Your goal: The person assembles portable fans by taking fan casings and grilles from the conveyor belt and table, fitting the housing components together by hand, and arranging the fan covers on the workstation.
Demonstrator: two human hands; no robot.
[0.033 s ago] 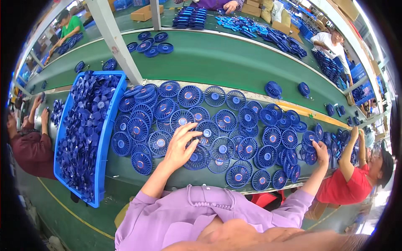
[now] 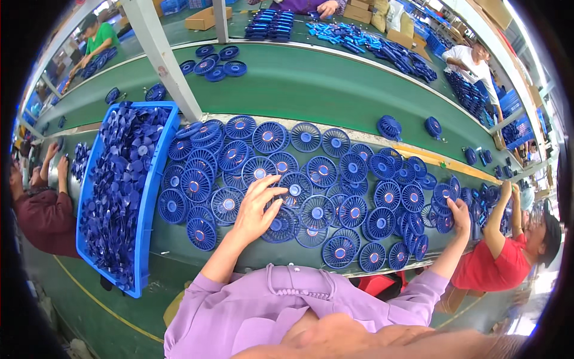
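Observation:
Many round blue fan grilles with ribbed spokes lie spread and overlapping on the green bench in front of me. My left hand hovers over the middle of them, its fingers curved and apart with nothing held. Its fingertips come near the rim of a grille with a pale blue centre; whether they touch it I cannot tell. At the right end of the spread, my right hand pinches the edge of a blue fan grille between thumb and fingers. That grille is tilted above others.
A blue crate full of small blue fan blades stands at the left. Beyond the bench runs a green conveyor belt carrying some fan heads. A metal post rises behind the crate. A person in red works close at the right.

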